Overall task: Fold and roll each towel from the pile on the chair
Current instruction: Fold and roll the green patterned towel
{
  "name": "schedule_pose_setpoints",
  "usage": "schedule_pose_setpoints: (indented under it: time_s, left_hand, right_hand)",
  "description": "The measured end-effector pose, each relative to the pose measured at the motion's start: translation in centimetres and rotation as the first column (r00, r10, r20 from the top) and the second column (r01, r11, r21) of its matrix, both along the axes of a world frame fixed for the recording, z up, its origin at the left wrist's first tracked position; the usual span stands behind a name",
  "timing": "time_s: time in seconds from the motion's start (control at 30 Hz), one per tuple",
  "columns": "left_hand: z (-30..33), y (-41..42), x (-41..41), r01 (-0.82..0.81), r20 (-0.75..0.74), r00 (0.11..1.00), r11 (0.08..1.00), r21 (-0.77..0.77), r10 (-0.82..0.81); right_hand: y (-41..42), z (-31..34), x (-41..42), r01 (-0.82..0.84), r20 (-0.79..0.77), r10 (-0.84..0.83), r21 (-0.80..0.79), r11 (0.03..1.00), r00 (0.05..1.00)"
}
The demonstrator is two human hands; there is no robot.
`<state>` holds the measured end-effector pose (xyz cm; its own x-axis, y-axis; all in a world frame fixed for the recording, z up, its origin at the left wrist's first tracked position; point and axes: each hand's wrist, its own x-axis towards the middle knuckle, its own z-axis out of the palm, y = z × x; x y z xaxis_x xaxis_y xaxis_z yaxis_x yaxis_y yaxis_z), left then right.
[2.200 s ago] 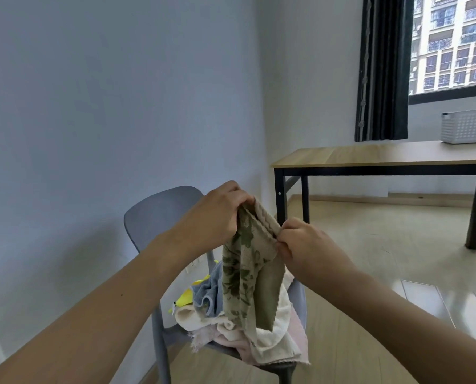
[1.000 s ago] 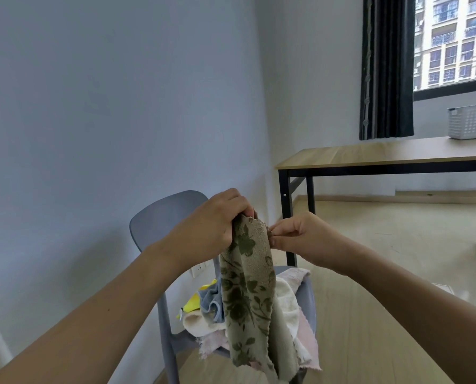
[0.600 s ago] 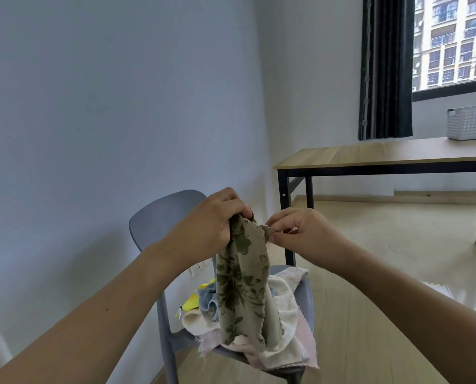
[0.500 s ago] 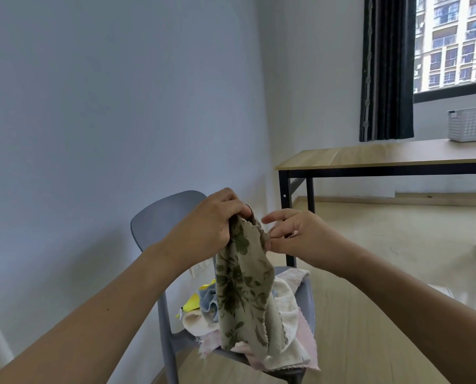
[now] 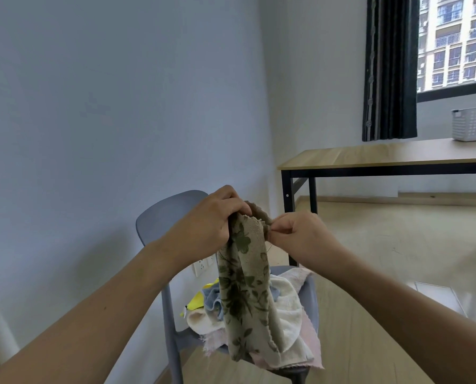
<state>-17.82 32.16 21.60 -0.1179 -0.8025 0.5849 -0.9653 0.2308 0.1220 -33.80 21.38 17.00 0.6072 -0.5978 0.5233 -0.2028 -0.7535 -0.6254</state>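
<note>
A beige towel with a green leaf print hangs in the air above the grey chair. My left hand grips its bunched top edge. My right hand pinches the same edge just to the right, its fingers curled. The towel's lower end drapes down in front of the pile of towels on the chair seat: white, pink, blue and yellow cloths lie there crumpled.
A wooden table with black legs stands at the back right, with a white basket on it. A dark curtain hangs beside the window. The wall runs close along the left, behind the chair. Pale floor spreads to the right.
My right hand let go of the towel's edge for a moment with fingers spread, then pinched it again. The towel stays hanging from my left hand, shifting slightly.
</note>
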Motion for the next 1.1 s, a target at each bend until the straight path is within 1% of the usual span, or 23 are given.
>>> schedule_pose_setpoints:
  time_s: [0.1,0.17,0.23,0.33,0.4,0.53,0.6,0.67,0.73,0.83,0.87,0.97,1.03,1.1]
  left_hand:
    - [-0.1,0.0,0.7,-0.009,-0.018,1.0,0.999,0.048,0.01]
    - [-0.3,0.0,0.7,-0.02,-0.014,1.0,0.995,0.095,0.021]
    - [-0.5,-0.1,0.6,-0.02,-0.017,1.0,0.99,0.137,0.023]
    - [-0.9,-0.3,0.8,-0.04,0.002,0.999,0.983,0.18,0.041]
    - [-1.4,-0.4,1.3,-0.06,0.01,0.998,0.982,0.179,0.06]
    - [-2.5,-0.7,2.1,-0.101,-0.011,0.995,0.99,0.096,0.103]
    - [-2.6,-0.8,2.0,-0.13,-0.053,0.99,0.99,0.051,0.132]
    - [-2.4,-0.9,1.5,-0.151,-0.13,0.98,0.989,-0.006,0.149]
    - [-2.1,-1.0,0.9,-0.158,-0.218,0.965,0.987,-0.029,0.148]
    - [-1.6,-0.9,0.6,-0.061,-0.355,0.932,0.997,0.055,0.077]
    - [-1.4,-0.8,0.6,-0.025,-0.378,0.924,0.995,0.095,0.06]
    - [-1.3,-1.2,0.7,-0.03,-0.34,0.937,0.986,0.163,0.084]
    - [-1.5,-2.0,0.9,-0.049,-0.335,0.937,0.987,0.154,0.098]
    - [-2.0,-3.2,1.4,-0.07,-0.345,0.932,0.989,0.132,0.112]
  right_hand:
    - [-0.5,1.3,-1.1,0.038,0.01,-0.038,0.044,0.998,0.999]
    - [-0.7,2.3,-1.9,0.008,0.002,-0.009,0.077,0.997,1.0]
    - [-0.9,3.1,-2.5,-0.024,-0.056,0.028,0.074,0.997,0.998]
    - [-1.5,4.2,-3.2,-0.011,-0.171,0.018,0.037,0.999,0.985]
    - [-1.9,4.7,-3.7,-0.008,-0.224,0.011,0.016,1.0,0.975]
    - [-2.4,5.3,-4.7,-0.023,-0.271,0.02,-0.01,1.0,0.962]
    - [-2.5,5.6,-5.3,-0.034,-0.309,0.032,0.001,0.999,0.951]
    - [-2.7,5.9,-5.6,-0.044,-0.337,0.055,0.041,0.998,0.94]
    - [-2.9,6.1,-5.8,-0.039,-0.348,0.061,0.069,0.997,0.936]
    - [-3.1,6.4,-6.2,-0.024,-0.347,0.046,0.068,0.997,0.937]
    - [-3.1,6.5,-6.3,-0.023,-0.346,0.045,0.067,0.997,0.937]
    - [-3.7,6.5,-6.6,-0.049,-0.305,0.085,0.126,0.991,0.949]
    - [-4.7,6.2,-6.4,-0.067,-0.267,0.128,0.225,0.972,0.955]
    - [-5.5,5.7,-5.8,-0.057,-0.295,0.129,0.238,0.97,0.947]
